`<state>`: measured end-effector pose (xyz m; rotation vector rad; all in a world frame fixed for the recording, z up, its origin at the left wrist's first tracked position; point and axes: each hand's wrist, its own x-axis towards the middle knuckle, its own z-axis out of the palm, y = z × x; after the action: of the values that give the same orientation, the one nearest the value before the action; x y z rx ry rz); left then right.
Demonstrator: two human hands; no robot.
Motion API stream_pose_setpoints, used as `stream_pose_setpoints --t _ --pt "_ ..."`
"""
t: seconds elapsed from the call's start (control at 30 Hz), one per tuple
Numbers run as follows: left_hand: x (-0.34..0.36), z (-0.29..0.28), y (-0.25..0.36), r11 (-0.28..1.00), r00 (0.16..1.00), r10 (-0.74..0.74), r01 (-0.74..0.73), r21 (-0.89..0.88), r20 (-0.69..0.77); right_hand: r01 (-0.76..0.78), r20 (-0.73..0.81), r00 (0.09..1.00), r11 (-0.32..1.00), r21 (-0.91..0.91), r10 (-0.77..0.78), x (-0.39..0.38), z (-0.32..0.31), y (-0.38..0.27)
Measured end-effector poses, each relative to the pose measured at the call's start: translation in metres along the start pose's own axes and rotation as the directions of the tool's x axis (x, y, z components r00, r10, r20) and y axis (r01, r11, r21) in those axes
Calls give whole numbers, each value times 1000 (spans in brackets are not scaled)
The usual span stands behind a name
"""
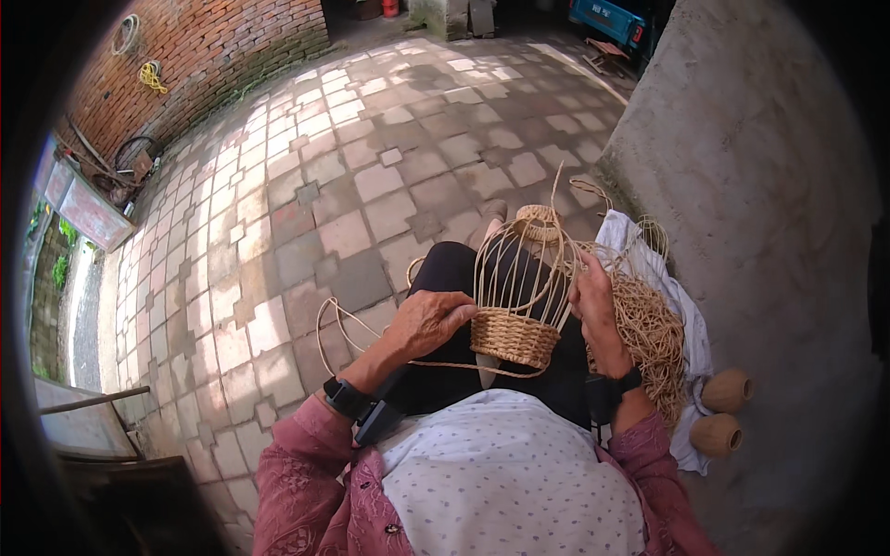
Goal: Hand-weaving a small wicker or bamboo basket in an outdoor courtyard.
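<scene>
A small half-woven basket (515, 337) of tan straw cord rests on my lap. Long unwoven strands (505, 264) rise from its rim and arch together at the top. My left hand (431, 322) grips the basket at the left of its rim, thumb over the edge. To the right of the upright strands, my right hand (591, 298) is closed on a straw strand, its fingertips partly hidden. A loose cord (454, 367) trails beneath the basket and loops out to the left.
At my right, a heap of straw cord (649, 338) lies on white cloth (691, 371) beside a grey wall (769, 204). Two round tan pots (721, 412) stand close by. A woven ring-shaped piece (539, 222) lies beyond my knees on the paving (362, 213).
</scene>
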<state>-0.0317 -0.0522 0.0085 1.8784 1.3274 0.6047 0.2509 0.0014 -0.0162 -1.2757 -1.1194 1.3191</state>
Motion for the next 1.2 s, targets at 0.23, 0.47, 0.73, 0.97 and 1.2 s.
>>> stream_pose_setpoints --t 0.23,0.47,0.73,0.97,1.2 --pt "1 -11 -26 981 961 113 -68 183 -253 -8 -26 1000 1000 23 9 1 -5 5" --pt "-95 -167 -208 682 156 -712 -81 -727 -685 -4 -2 1000 996 93 5 -3 -13 7" --pt "-18 -66 -55 438 906 -406 76 -896 -121 0 -17 1000 998 68 1 -6 -13 8" --pt "44 17 1 810 994 -102 60 -583 -40 26 7 1000 998 57 -26 -12 -8 8" --pt "55 39 16 955 910 185 -76 287 -372 59 65 996 993 102 -66 -15 -14 13"
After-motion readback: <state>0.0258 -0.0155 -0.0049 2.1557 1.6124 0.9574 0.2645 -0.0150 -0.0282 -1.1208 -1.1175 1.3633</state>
